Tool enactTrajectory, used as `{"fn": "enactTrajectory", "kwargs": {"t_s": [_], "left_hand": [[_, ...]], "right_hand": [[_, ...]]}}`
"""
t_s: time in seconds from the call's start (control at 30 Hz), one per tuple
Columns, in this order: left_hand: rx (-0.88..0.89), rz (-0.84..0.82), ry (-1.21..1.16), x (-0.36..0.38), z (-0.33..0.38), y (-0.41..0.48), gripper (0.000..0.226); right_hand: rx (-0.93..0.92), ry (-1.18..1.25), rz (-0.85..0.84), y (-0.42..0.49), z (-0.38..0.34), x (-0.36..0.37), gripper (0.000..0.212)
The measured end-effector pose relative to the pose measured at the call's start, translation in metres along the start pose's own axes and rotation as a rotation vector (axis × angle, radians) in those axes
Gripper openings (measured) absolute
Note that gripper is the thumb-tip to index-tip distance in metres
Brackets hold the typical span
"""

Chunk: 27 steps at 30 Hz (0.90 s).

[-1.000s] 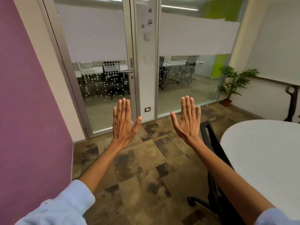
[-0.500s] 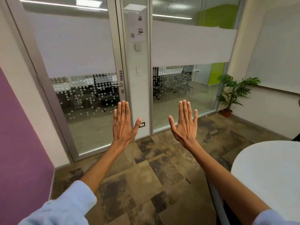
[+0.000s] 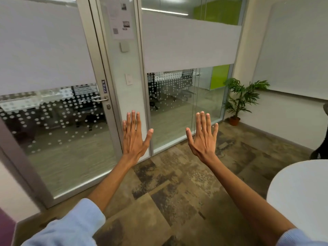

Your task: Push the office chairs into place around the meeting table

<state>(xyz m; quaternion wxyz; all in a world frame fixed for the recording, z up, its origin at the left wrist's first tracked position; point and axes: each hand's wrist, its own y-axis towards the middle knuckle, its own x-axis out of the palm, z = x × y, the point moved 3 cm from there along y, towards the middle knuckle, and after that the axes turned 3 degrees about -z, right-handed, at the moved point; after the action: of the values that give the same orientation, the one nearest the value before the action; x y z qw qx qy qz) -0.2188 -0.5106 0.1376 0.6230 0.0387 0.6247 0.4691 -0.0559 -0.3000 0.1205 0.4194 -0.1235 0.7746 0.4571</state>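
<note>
My left hand (image 3: 134,137) and my right hand (image 3: 203,139) are both raised in front of me at arm's length, palms away, fingers spread, holding nothing. The round white meeting table (image 3: 300,197) fills the lower right corner, to the right of my right forearm. A black office chair part (image 3: 321,150) shows at the right edge beyond the table, mostly cut off. No chair is under my hands in this view.
A glass door (image 3: 58,132) with a metal handle and a glass wall (image 3: 182,107) face me. A potted plant (image 3: 237,102) stands in the far right corner. Mottled brown carpet (image 3: 177,192) lies between me and the glass.
The view has tilted up and turned left. The black chair by my right forearm has dropped out of sight, and the table has slid to the lower right. Both hands stay raised and spread.
</note>
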Motion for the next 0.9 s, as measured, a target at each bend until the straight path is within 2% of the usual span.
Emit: {"fn": "enactTrajectory", "kwargs": {"t_s": [0.2, 0.4, 0.9], "left_hand": [[0.067, -0.036, 0.011, 0.071, -0.036, 0.112, 0.08], [0.127, -0.037, -0.054, 0.132, -0.047, 0.186, 0.079], [0.231, -0.098, -0.151, 0.352, -0.027, 0.399, 0.079]], "right_hand": [[0.058, -0.031, 0.008, 0.095, 0.012, 0.06, 0.069], [0.101, -0.093, 0.015, 0.162, 0.035, 0.097, 0.068], [0.241, -0.168, 0.007, 0.349, 0.17, 0.234, 0.066]]}}
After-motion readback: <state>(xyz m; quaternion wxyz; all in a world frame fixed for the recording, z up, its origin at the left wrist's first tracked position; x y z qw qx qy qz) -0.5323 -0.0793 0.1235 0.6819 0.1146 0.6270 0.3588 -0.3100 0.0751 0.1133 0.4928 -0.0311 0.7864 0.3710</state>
